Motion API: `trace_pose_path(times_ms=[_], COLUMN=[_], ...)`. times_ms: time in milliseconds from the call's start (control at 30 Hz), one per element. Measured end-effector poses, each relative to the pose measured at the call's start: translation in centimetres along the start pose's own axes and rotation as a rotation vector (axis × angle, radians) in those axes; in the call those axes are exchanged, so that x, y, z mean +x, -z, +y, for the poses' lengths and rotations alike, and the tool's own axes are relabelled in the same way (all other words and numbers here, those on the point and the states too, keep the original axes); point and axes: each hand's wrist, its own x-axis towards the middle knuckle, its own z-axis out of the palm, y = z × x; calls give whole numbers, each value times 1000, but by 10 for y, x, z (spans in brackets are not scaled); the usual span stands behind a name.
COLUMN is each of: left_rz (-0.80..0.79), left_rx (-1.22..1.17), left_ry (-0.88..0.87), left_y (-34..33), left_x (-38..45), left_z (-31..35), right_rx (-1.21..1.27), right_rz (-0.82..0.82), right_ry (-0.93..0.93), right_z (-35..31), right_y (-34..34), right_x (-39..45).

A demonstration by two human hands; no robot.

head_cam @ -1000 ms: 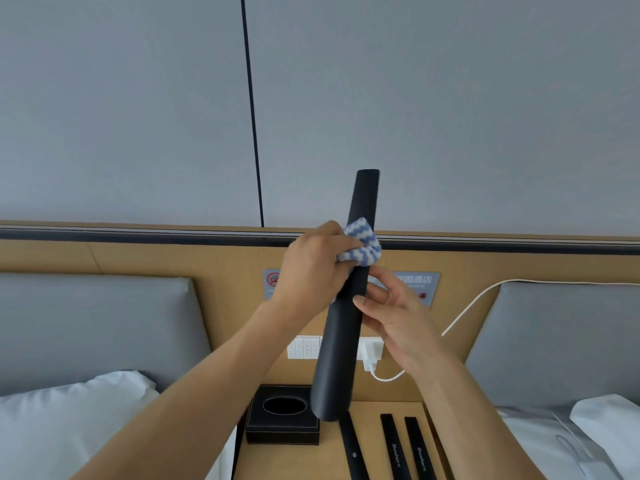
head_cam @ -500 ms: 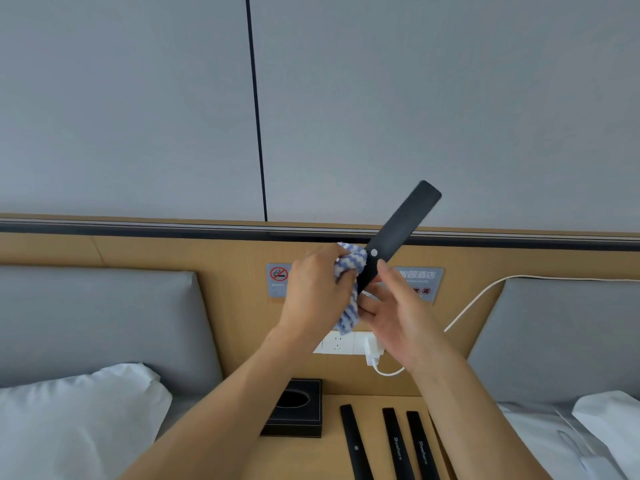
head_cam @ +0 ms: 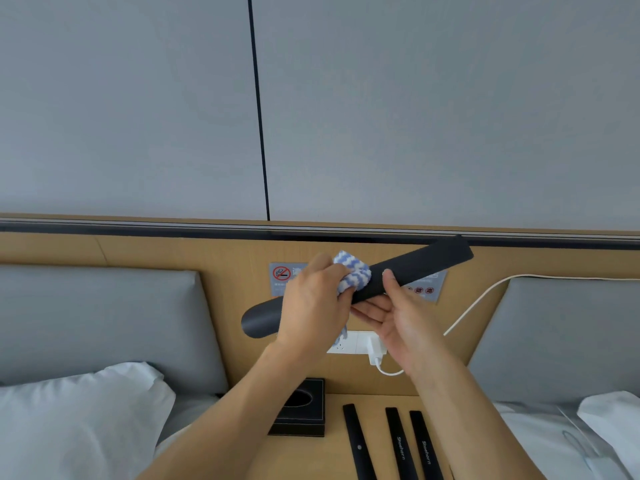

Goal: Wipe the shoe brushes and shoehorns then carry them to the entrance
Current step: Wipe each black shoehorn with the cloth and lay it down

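Shoehorn (head_cam: 408, 271), wiping in progress
My left hand (head_cam: 311, 306) grips cloth (head_cam: 353, 275); right hand (head_cam: 398, 317) cradles shaft, thumb on top. Next: wipe toward the blade.

Shoehorn (head_cam: 415, 268), held: plain matte black. Cloth (head_cam: 353, 273): blue and white zigzag stripes. Three shoehorns on the nightstand (head_cam: 403, 441): black, two with pale lettering. Nightstand (head_cam: 332, 455): light wood grain. Tissue box (head_cam: 301, 417): black. Headboard cushions (head_cam: 100, 323): grey. Pillow (head_cam: 76, 420): white. Charger and cable (head_cam: 375, 351): white. Wall panels (head_cam: 433, 109): pale grey, dark seam.
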Motion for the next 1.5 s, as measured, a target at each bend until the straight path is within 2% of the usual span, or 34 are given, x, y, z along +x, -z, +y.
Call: trace_pose_path(times_ms=[267, 433, 700, 900, 1167, 1400, 1500], left_rz=[31, 76, 86, 31, -89, -215, -270], left_rx=[11, 26, 32, -34, -192, -382, -395], left_ry=[110, 268, 400, 310, 172, 231, 203], left_y=[16, 26, 26, 14, -6, -20, -29], left_x=[-13, -12, -17, -23, -20, -26, -34], left_z=[-46, -73, -84, -54, -20, -19, -21], right_rx=[175, 192, 185, 144, -66, -263, -379], right_rz=[50, 22, 22, 10, -11, -95, -63], right_ry=[66, 91, 121, 106, 149, 209, 224], right_z=[-8, -15, -14, -5, 11, 20, 25], right_y=[7, 6, 4, 3, 12, 41, 55], right_x=[-5, -8, -10, -9, -11, -18, -23])
